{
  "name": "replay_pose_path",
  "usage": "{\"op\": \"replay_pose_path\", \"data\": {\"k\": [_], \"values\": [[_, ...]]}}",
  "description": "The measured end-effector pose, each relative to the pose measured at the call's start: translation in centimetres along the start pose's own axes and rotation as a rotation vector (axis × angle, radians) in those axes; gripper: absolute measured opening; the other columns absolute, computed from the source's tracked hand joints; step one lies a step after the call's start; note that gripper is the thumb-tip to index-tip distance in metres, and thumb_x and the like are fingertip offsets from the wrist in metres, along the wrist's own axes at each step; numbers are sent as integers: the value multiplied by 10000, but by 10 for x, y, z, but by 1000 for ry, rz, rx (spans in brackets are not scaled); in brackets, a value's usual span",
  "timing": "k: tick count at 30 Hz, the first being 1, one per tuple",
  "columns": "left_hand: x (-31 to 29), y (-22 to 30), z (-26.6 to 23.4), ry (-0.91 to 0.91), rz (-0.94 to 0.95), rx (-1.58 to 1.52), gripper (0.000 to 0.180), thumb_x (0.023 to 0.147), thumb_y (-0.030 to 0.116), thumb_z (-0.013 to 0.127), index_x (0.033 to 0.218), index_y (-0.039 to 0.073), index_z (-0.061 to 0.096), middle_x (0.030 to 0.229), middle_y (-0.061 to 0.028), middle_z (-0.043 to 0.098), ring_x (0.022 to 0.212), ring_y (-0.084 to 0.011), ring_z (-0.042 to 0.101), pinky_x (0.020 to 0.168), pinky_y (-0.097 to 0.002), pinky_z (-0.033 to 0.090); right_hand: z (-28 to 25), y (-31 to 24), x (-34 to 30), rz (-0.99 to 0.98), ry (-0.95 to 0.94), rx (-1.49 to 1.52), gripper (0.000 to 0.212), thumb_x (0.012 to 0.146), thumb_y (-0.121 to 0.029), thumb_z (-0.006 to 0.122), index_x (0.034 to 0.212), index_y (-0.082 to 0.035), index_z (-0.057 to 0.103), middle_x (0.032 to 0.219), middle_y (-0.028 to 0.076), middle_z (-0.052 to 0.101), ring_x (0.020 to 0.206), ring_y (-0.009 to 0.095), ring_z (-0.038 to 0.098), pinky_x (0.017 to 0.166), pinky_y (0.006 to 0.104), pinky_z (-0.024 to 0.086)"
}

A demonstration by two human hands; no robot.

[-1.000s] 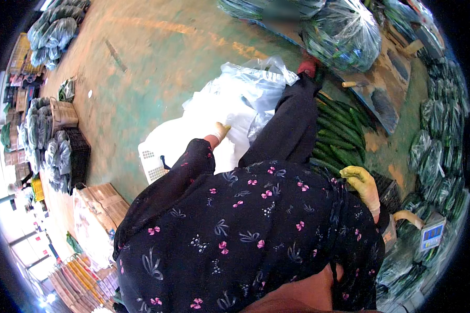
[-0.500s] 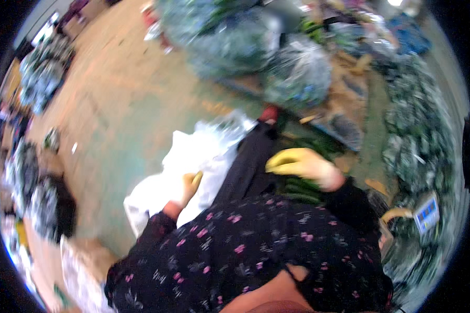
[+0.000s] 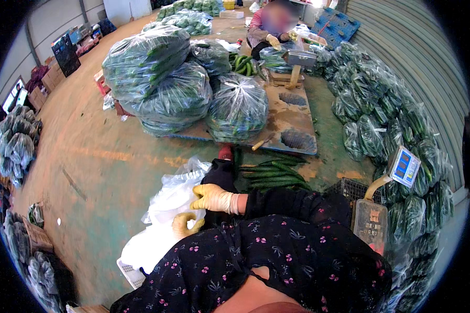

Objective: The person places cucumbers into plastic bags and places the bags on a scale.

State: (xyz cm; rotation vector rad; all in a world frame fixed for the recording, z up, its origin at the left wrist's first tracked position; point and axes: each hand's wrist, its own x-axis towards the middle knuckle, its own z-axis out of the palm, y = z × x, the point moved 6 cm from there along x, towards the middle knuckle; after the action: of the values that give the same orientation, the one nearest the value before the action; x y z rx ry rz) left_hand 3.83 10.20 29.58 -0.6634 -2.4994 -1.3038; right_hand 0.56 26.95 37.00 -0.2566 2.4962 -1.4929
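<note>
A pile of white, thin plastic bags [image 3: 167,201] lies in front of me to the left, by my dark trouser leg. My right hand [image 3: 214,199], in a yellow glove with a pale wrapped cuff, reaches across to it; its fingers are pinched on a bag's edge. Just below, my left hand [image 3: 187,224], gloved in yellow too, is curled against the same bags, fingers and thumb bent round the film. Long green cucumbers [image 3: 274,175] lie on the floor to the right of my leg.
Large clear bags of cucumbers [image 3: 167,99] stand ahead on a pallet [image 3: 292,117]. A knife [image 3: 261,143] rests at its edge. Right of me are a weighing scale [image 3: 371,219], a black crate [image 3: 350,189] and heaped bagged cucumbers [image 3: 418,151]. A co-worker [image 3: 271,31] sits at the back.
My right hand has moved left from above the cucumbers to the plastic bags. The left hand has come close beneath it. The view has tilted up and now shows the co-worker.
</note>
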Motion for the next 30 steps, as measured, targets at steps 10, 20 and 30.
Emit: {"op": "replay_pose_path", "data": {"k": [10, 20, 30], "values": [[-27, -90, 55, -400, 65, 475, 379, 661, 188, 783, 992, 98, 622, 1031, -125, 618, 1017, -311, 567, 892, -440, 429, 7, 46, -5, -61, 116, 320, 368, 875, -346, 679, 860, 18, 630, 741, 118, 618, 703, 114, 510, 662, 313, 469], [-25, -89, 66, -489, 97, 547, 383, 674, 206, 766, 1018, 112, 627, 1065, -124, 609, 1063, -299, 549, 921, -442, 411, -9, 6, -37, -144, 83, -1, 356, 800, -318, 725, 852, -1, 572, 759, 144, 598, 695, 199, 536, 660, 345, 457], [-25, -136, 17, -366, -67, 586, 391, 713, 226, 712, 1087, 143, 632, 1121, -105, 594, 1141, -272, 512, 972, -446, 372, -99, 59, -56, -30, 572, 644, 259, 899, -235, 633, 978, 12, 645, 932, 81, 675, 863, 159, 632, 796, 280, 508]]}}
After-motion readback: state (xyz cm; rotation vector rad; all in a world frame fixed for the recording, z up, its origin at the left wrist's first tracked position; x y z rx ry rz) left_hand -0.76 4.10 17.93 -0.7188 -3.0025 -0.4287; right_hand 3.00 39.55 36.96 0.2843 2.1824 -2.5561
